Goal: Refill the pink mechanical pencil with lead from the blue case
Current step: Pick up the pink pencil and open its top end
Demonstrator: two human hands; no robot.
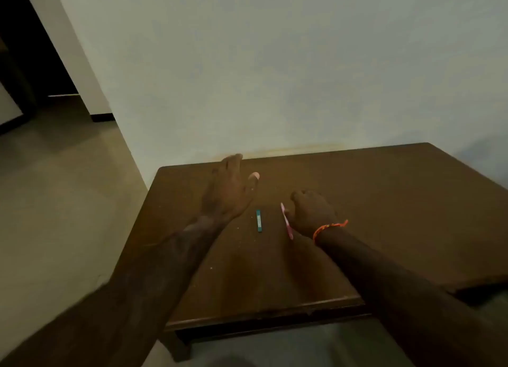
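Note:
The blue lead case (258, 221) lies flat on the brown table (384, 201), between my two hands. My right hand (312, 212) is closed around the pink mechanical pencil (287, 225), whose ends stick out above and below the fist near the table top. An orange thread band circles that wrist. My left hand (229, 190) hovers above the table to the left of the case, fingers spread and empty, not touching the case.
The table stands against a pale wall (275, 77). Its left edge drops to a tiled floor (55, 201), and a dark doorway (22, 64) lies at the far left. Small white specks dot the table top near the case.

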